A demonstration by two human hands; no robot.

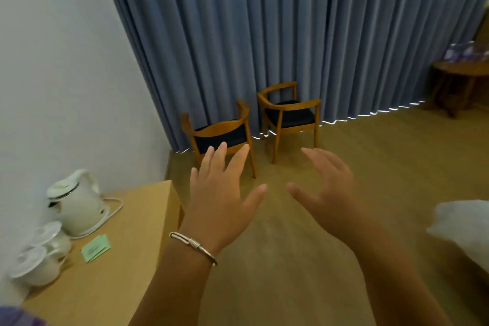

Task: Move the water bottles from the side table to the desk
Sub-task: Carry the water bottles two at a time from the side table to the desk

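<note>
Clear water bottles (461,51) upright on side table (465,71), blurred; both hands' fingers (225,156) spread, empty.

A white wall (53,74) is meeting long blue curtains (291,34), and thin daylight is showing under their hem along the wooden floor (370,167). Two wooden chairs (289,114) with dark seats are standing just in front of the curtains. At the right edge, something white (465,225) is lying blurred, and I cannot tell what it is.
</note>
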